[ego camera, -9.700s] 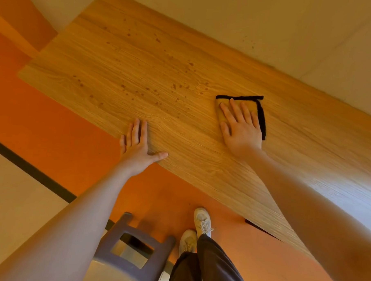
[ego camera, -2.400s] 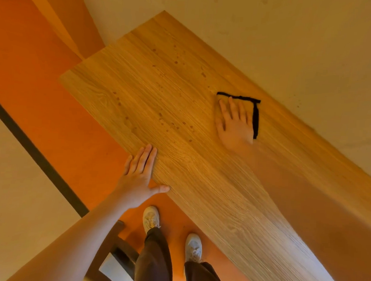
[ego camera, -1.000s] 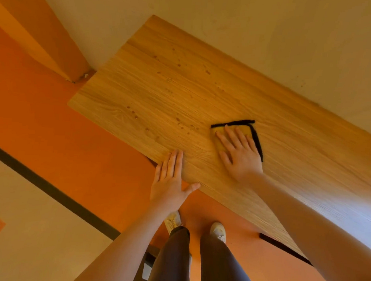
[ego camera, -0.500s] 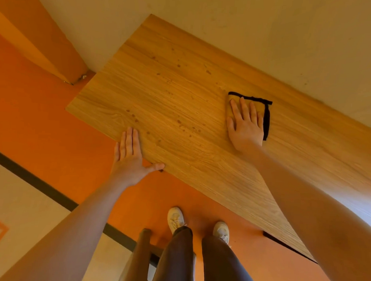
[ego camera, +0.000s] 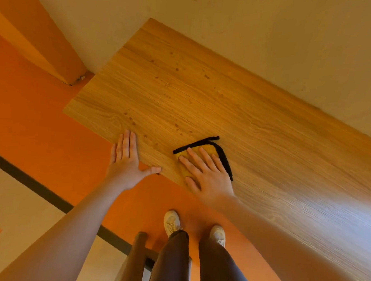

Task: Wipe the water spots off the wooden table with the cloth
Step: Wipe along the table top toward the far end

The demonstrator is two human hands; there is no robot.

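Right hand (ego camera: 208,175) flat, fingers spread, pressing down on the folded yellow cloth with black trim (ego camera: 207,151). Not gripping, just pinning it palm-down against the pale oak-grain wooden surface (ego camera: 275,144), close to the near edge. Left hand (ego camera: 125,161) open too, holding nothing, fingers together and laid over the near edge just beside the cloth, thumb stretched toward the right hand but not touching it. Bracing, by the look of it.

Mid-wipe, clearly. Dark little water spots (ego camera: 176,127) sitting just beyond the cloth, between it and the left fingertips. More scattered farther up toward the far left corner, a loose trail running out near the pale wall (ego camera: 270,37). To the right of the cloth, clean grain and a soft glare, no spots to make out there. Roughly half done, at a guess, with the left portion left to cover.

Next move: push the cloth forward and leftward through the nearest cluster, keeping the palm flat so the fold stays put and the black trim doesn't roll under. Then long overlapping passes toward the far corner. A longer reach needed for those upper spots, so a lean in, or a shuffle left across the orange floor (ego camera: 52,145). Grey stool (ego camera: 139,255) right by the white shoes (ego camera: 172,221); worth minding.
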